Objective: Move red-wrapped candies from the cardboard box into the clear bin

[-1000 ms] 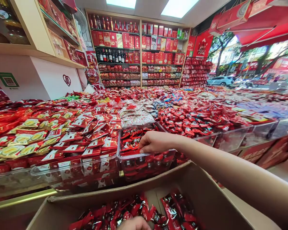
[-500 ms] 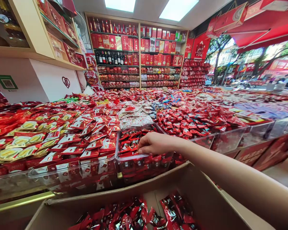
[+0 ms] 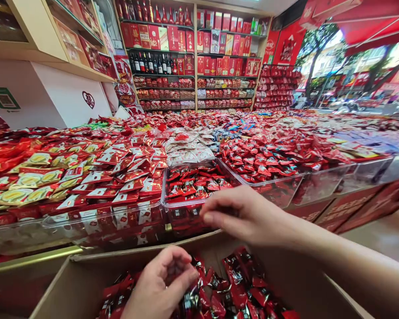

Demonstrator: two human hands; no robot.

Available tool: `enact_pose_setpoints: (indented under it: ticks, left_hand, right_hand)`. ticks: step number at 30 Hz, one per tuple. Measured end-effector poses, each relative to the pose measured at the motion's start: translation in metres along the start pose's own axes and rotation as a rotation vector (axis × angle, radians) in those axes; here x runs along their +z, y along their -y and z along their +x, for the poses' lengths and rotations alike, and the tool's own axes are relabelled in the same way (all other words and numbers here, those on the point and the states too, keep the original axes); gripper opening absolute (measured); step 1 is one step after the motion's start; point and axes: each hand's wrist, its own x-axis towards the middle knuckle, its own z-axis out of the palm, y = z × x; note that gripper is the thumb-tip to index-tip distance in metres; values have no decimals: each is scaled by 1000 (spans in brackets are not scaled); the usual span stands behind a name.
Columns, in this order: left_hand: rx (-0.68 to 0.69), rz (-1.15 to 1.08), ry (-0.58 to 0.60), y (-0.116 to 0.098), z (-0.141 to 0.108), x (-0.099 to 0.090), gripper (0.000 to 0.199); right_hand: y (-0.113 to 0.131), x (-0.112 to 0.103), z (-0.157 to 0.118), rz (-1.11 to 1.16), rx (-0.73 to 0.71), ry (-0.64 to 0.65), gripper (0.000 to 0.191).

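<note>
Right hand (image 3: 244, 217) just came off the bin (image 3: 181, 204), mid-frame; fingers parted, nothing visible in them. Left hand (image 3: 161, 281) now showing, bottom centre, fingers curled above packets (image 3: 237, 277) in the box (image 3: 53, 288); can't tell if gripping. Reads like one bin pass finished.

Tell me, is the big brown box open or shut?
Open: you can see red packets inside the brown box, with the left hand over some.
</note>
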Motion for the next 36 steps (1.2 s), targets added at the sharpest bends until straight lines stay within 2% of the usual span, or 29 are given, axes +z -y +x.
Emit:
enact_pose_setpoints:
  ticks: [3,6,8,11,16,20,22,24,25,27,29,30,31,33,36]
  left_hand:
    - [16,-171,-181,-13,-2,-2,16]
    - [-1,-317,-278,-18,-4,2,20]
    - [-34,-410,-296,-18,-4,4,23]
    - [-48,-514,-279,-16,-5,4,29]
    - [-78,-516,-7,-8,-6,3,31]
    - [-99,-420,14,-2,-6,11,20]
    - [-90,-353,25,0,-8,14,20]
    - [-96,-338,6,1,-9,16,28]
    - [-105,-328,-5,2,-10,16,31]
    - [-117,-275,-6,3,-10,16,30]
    - [-116,-192,29,5,-10,15,25]
    - [-113,-162,45,6,-10,15,23]
    - [-111,-146,55,7,-10,15,22]
    - [-106,-129,71,10,-10,16,22]
    - [-99,-110,106,14,-10,18,22]
  right_hand:
    - [-5,27,-27,231,242,271,22]
    - [-20,55,-37,487,404,396,30]
    - [-27,65,-37,596,452,374,31]
    - [-29,67,-32,733,498,274,31]
    - [-31,66,-29,894,555,191,31]
    - [-34,70,-37,784,461,121,31]
    - [-31,64,-39,621,386,124,26]
    - [-24,47,-37,426,273,119,21]
    - [-20,35,-34,332,211,70,20]
    - [-13,5,-22,161,98,-135,18]
    - [-12,-25,-6,-15,49,-327,17]
    - [-14,-36,2,-103,48,-356,16]
    - [-17,-46,10,-179,55,-329,15]
    - [-26,-55,23,-276,86,-169,14]
    - [-37,-55,35,-321,116,95,15]
